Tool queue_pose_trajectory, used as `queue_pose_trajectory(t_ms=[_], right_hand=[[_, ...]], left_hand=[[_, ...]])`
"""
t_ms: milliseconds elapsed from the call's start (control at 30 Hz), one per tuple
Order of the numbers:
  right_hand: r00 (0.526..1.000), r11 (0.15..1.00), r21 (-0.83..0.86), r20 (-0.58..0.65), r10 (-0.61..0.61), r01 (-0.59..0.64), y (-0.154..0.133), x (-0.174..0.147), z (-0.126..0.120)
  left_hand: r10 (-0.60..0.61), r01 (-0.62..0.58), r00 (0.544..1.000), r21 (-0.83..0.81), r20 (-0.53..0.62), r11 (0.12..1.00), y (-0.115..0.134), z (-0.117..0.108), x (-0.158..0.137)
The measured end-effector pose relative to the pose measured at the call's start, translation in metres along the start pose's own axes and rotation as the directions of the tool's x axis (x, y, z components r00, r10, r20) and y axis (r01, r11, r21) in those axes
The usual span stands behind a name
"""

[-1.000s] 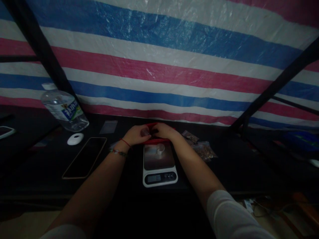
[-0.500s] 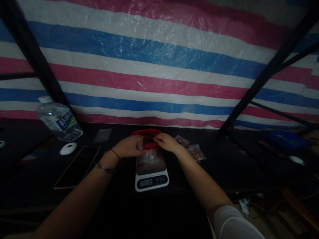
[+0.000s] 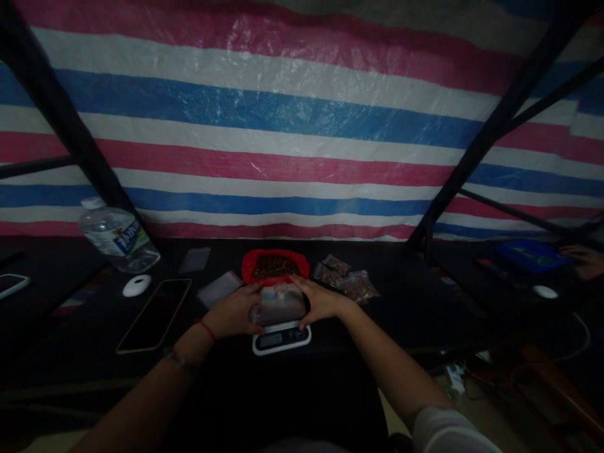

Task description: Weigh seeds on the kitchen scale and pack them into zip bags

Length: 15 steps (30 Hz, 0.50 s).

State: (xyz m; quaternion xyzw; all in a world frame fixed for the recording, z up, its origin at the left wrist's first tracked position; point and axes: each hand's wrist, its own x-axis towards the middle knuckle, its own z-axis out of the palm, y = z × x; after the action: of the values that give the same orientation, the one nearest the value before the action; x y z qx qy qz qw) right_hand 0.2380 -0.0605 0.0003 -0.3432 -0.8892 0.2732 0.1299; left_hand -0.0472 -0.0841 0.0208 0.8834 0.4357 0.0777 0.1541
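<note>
Scale [image 3: 283, 339] on table [image 3: 401, 296], just in front of red bag [image 3: 302, 261]. Right hand [image 3: 324, 302]: grip spread wide at scale's right edge, nothing seen held. Left hand [image 3: 237, 311]: fingers bent by left edge (hold there can't be told). Risk: fingers pressing plate [image 3: 285, 307] could skew reading; backward nudge could tip bag, spilling brown bits [image 3: 275, 267].

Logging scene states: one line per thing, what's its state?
Red bag: open, brown bits inside
Scale: between left hand and right hand, reading illegible
Right-side packets: filled, seals unclear
Left-side bags: lying flat
Gold-edged phone: screen dark
Left-edge phone: cut off, screen unclear
Bottle: capped
</note>
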Motion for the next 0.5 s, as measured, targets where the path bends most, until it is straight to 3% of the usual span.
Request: queue_pose_trajectory(t_ms=[267, 500], right_hand=[[0.988, 0.998, 0.017, -0.141, 0.058, -0.056, 0.006, 0.0, 0.02], [0.976, 0.998, 0.033, -0.21, 0.061, -0.055, 0.016, 0.001, 0.02]], left_hand=[[0.011, -0.011, 0.999, 0.005, 0.034, 1.0, -0.01, -0.003, 0.004], [-0.007, 0.003, 0.999, -0.086, -0.045, 0.996, -0.018, 0.005, 0.012]])
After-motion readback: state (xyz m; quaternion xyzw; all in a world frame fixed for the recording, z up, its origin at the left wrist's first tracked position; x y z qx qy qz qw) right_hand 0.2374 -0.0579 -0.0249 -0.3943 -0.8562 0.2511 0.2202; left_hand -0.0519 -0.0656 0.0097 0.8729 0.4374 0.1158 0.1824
